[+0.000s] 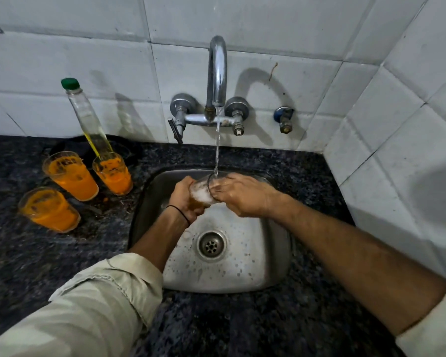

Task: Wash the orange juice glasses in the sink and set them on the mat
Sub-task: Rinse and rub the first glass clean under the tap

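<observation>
A clear glass (pixel 200 193) lies tilted on its side over the steel sink (pixel 273 253), its mouth turned right under the running water. My left hand (pixel 182 199) grips its base. My right hand (pixel 238 195) is at the rim, fingers over and into the mouth. Foamy water sits inside the glass. Three glasses smeared with orange juice stand on the dark counter at the left: one at the back left (pixel 71 175), one at the back right (pixel 113 173), one nearer me (pixel 49 210).
A chrome wall tap (pixel 216 73) pours a thin stream into the glass. A tall clear bottle with a green cap (pixel 86 115) stands behind the juice glasses. Dark granite counter (pixel 242 325) surrounds the sink. Tiled walls close in behind and at the right.
</observation>
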Tool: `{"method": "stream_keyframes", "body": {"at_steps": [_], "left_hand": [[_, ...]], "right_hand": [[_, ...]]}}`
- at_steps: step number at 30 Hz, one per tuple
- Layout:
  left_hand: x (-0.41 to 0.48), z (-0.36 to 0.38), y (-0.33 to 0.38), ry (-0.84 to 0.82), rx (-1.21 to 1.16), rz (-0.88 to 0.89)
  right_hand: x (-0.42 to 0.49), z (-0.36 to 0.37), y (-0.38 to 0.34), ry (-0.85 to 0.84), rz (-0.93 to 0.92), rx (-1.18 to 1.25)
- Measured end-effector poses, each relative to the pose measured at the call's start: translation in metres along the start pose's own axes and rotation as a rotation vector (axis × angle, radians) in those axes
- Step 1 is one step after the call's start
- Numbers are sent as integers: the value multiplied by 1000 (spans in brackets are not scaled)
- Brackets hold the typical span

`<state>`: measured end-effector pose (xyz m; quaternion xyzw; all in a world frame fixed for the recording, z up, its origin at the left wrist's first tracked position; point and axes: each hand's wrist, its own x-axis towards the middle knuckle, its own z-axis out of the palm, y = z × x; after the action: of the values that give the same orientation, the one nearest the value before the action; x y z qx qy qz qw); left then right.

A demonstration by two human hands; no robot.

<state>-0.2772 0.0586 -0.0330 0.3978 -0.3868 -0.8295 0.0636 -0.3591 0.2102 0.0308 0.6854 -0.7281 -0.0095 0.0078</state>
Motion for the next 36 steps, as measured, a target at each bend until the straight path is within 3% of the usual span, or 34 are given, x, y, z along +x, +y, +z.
{"method": "stream_keyframes", "body": {"at_steps": [2,4,7,8,10,13,15,18,20,22,26,28,31,33,34,36], "left_hand": [[-3,8,-1,-17,-6,0],[-2,14,-4,25,-85,30],[-3,16,-9,121,-126,138],[-7,17,-10,98,-122,157],[-11,15,-15,-20,-163,150],[-14,5,-11,-153,-108,107],[-18,-1,2,-270,-58,4],[-17,-7,17,-405,-29,-311],[-13,-11,14,-413,-10,-414],[-12,-9,6,-370,-96,-351],[-11,-10,-9,-363,-277,-21],[-15,-18,-8,-417,-255,-33],[-20,-25,2,-444,-134,-270],[-21,-17,4,-426,-106,-423],[-20,-13,3,-393,-132,-446],[-17,-8,-2,-320,-185,-358]], "right_hand": [[13,-19,-15,-93,209,80],[29,-25,-37,-69,556,305],[49,-25,-58,101,1087,1142],[54,-29,-61,156,1188,1403],[57,-35,-58,229,1278,1669],[49,-39,-45,189,1206,1564],[42,-39,-32,76,953,1354],[30,-52,-17,-243,486,878],[31,-61,-15,-377,360,673],[38,-54,-17,-369,414,699],[54,-31,-21,-153,825,1121],[52,-26,-16,-169,906,1223],[40,-30,-9,-197,677,1140],[35,-34,-9,-279,399,855],[35,-32,-9,-313,340,733],[38,-27,-9,-273,388,726]]}}
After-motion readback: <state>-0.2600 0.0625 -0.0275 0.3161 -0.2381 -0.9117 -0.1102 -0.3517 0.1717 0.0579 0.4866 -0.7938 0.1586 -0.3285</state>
